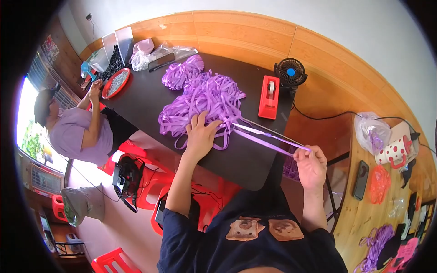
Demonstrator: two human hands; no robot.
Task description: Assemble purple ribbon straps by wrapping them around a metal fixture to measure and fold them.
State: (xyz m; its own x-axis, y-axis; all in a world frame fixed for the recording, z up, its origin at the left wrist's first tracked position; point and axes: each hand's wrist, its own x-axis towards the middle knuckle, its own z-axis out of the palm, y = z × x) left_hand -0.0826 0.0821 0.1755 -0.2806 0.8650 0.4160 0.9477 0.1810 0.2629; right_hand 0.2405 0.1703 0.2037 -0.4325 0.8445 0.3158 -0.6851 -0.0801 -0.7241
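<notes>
A big tangled heap of purple ribbon lies on the dark table, with a smaller looped bundle behind it. My left hand rests on the heap's near edge, fingers spread over the loops. Off the table's right side, my right hand is closed in a pinch on purple ribbon. From there two lengths of ribbon stretch back to the heap, one showing a shiny pale stretch. A thin greyish line runs beside them; I cannot tell what it is.
Beyond the ribbon stand a red tape dispenser and a black fan. A co-worker sits at left by a red tray of small metallic pieces. At right, a wooden table holds a phone and a dotted tumbler.
</notes>
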